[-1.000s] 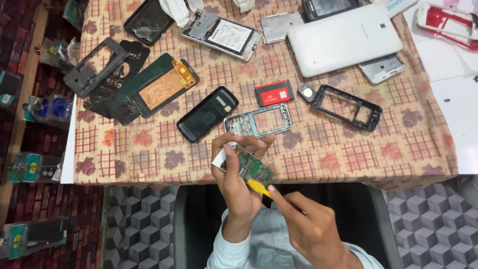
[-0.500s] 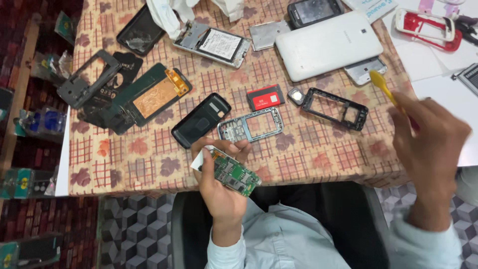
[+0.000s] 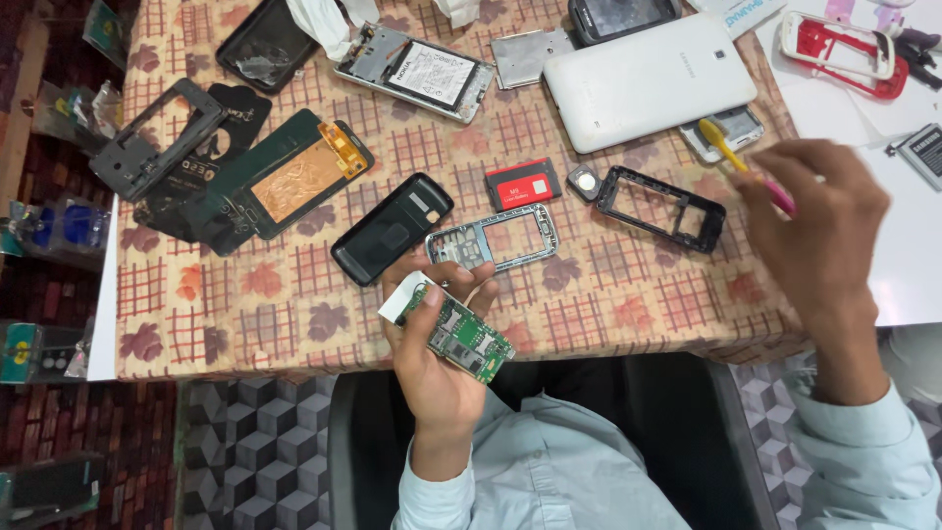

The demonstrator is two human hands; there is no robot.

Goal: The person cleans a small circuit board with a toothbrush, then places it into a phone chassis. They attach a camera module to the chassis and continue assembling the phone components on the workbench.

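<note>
- The left hand (image 3: 437, 368) grips a green circuit board (image 3: 461, 336) with a white tab, held just off the table's (image 3: 294, 304) near edge.
- The right hand (image 3: 819, 231) hovers over the table's right side, fingers closed around a yellow and pink screwdriver (image 3: 741, 162).
- A silver phone frame (image 3: 494, 238) lies on the checked cloth just beyond the board, and a black phone back cover (image 3: 392, 228) lies to its left.

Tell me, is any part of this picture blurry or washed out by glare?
In the head view, the right hand with its yellow-and-pink tool is smeared by motion blur; the left hand and green circuit board are sharp. Light is even and soft, with mild brightness on the white tablet and white surface, no harsh glare.
</note>
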